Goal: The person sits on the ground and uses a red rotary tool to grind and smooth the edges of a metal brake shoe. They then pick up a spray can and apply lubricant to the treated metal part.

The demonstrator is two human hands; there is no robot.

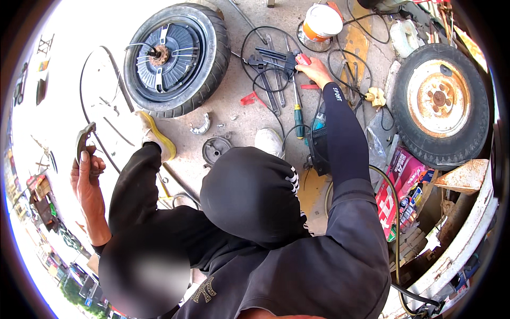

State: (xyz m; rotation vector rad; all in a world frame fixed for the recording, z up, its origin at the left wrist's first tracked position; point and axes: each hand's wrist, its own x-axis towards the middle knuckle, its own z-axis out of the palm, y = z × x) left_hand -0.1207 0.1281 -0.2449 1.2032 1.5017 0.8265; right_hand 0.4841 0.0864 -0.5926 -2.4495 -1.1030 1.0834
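My left hand (87, 183) is raised at the left, its fingers closed on a curved, dark metal brake shoe (84, 139). At the upper middle, my right hand (317, 72) reaches down to the ground, fingers closed around a red-handled tool (303, 59) whose far end I cannot make out. Right beside it lies a black folding hex key set (276, 56). Wrenches (275, 80) and a green-handled screwdriver (298, 119) lie just nearer. A hub motor wheel (170, 53) with a black tyre rests flat between my hands.
A pale curved brake shoe (201, 125) and a round metal drum cover (215, 150) lie near my knee. A rusty-rimmed wheel (440, 101) leans at the right, beyond a red package (396, 183). A white tub (322, 22) stands at the back; black cables (249, 40) loop across the ground.
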